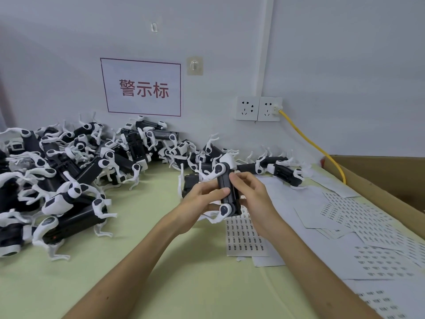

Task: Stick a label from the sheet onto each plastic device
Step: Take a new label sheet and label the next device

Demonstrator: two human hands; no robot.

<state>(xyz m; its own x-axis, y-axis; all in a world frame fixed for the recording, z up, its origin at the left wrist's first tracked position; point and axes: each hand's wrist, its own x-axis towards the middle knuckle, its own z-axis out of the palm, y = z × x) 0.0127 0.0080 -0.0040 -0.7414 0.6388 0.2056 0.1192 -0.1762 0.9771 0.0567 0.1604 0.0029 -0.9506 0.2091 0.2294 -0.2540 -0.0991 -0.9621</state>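
One plastic device (226, 188) — a black body with white bent legs — is held up above the bench (161, 261) by both hands. It is stood almost upright, with one white leg joint at the top and one at the bottom. The left hand (202, 200) is curled round its left side, and the thumb is laid across toward the black body. The right hand (254, 196) is curled round the right side, and its fingertips (234, 178) are pressed on the black body near the top. Whether a label is under the fingers cannot be told.

Right under the hands a label sheet (243, 237) is laid flat on the bench, with rows of small dark labels on it. More sheets (368, 229) are spread out to the right, some laid over each other.

A big pile of devices (69, 171) is heaped on the left of the bench and along the wall. The bench is covered in pale green. A brown cardboard box (379, 178) is seen at the right edge.

On the white wall a sign (142, 87) with a red border and red letters is stuck. Two white sockets (257, 108) are set to its right — a yellow cable (308, 139) is plugged into the right one and hung down toward the box.
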